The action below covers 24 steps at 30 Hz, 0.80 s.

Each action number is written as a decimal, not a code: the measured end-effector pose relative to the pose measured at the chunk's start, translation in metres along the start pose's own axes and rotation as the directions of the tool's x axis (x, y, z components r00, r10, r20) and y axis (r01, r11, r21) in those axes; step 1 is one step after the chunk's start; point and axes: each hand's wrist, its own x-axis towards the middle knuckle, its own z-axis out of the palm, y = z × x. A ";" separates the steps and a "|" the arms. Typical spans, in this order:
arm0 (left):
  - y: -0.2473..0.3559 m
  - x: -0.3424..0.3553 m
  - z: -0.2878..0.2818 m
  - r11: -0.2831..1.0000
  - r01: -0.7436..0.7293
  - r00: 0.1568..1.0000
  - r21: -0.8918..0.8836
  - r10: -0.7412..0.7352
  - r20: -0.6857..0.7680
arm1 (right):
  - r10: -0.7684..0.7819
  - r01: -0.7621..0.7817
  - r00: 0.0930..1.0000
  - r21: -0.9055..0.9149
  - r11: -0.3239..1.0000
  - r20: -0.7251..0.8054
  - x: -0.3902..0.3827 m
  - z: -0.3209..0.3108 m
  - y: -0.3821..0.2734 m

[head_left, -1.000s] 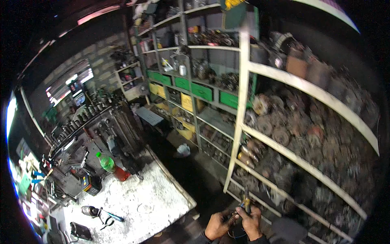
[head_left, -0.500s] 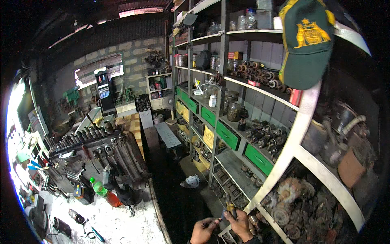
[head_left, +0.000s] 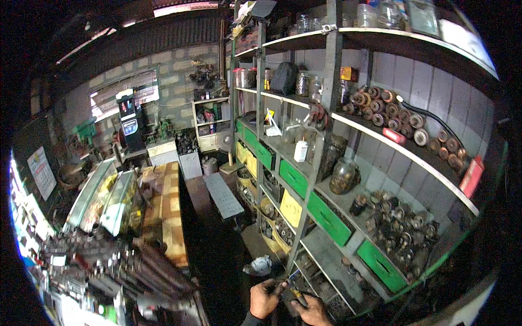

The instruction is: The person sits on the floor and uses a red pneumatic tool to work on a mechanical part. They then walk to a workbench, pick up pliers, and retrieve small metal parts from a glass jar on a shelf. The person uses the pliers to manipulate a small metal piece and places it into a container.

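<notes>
My left hand [head_left: 265,298] and my right hand [head_left: 311,311] are close together at the bottom edge, low in front of the metal shelving [head_left: 304,217]. Both grip a small dark part [head_left: 287,296]. A thin tool with a yellow handle [head_left: 297,295] lies between my fingers; which hand holds it is unclear. The hands are just in front of the lowest shelf with rusty parts.
Shelves on the right carry green bins [head_left: 326,217], glass jars [head_left: 343,175], and rusty bearings and motor parts [head_left: 399,231]. A long workbench with tools [head_left: 130,239] runs along the left. A narrow dark aisle with a grey bench [head_left: 223,194] lies between. A crumpled white bag [head_left: 259,265] sits on the floor.
The view has swung left and up along the shelving, away from the white-topped bench. My hands stay together at the bottom edge on the same small part.
</notes>
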 end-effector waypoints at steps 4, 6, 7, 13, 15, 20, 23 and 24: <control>-0.013 0.090 -0.022 0.999 0.018 0.999 0.036 -0.019 0.032 | 0.021 -0.020 1.000 0.021 1.000 -0.017 0.089 0.021 0.008; -0.025 0.125 -0.030 0.990 -0.045 0.999 0.136 0.043 0.016 | 0.031 -0.030 0.999 -0.049 0.998 0.013 0.134 0.030 0.019; -0.031 0.143 -0.031 0.971 0.001 1.000 0.241 -0.005 0.019 | 0.073 -0.072 0.997 -0.063 0.995 0.012 0.152 0.038 0.024; -0.084 0.254 -0.024 0.993 -0.084 0.985 0.087 0.070 0.156 | -0.003 -0.003 0.999 0.143 0.990 0.040 0.252 0.056 0.060; -0.102 0.287 -0.016 0.989 -0.108 0.973 0.100 0.085 0.213 | 0.105 -0.100 0.993 0.075 0.992 -0.061 0.284 0.067 0.072; -0.132 0.370 -0.002 0.951 -0.213 0.960 0.223 0.162 0.228 | 0.037 -0.023 0.990 0.107 0.994 -0.133 0.370 0.075 0.084; -0.156 0.423 0.003 0.920 -0.322 0.932 0.225 0.265 0.248 | 0.057 -0.046 0.994 0.126 0.991 -0.088 0.418 0.073 0.084; -0.164 0.437 0.006 0.901 -0.364 0.919 0.235 0.305 0.251 | 0.071 -0.059 0.994 0.130 0.990 -0.089 0.432 0.074 0.083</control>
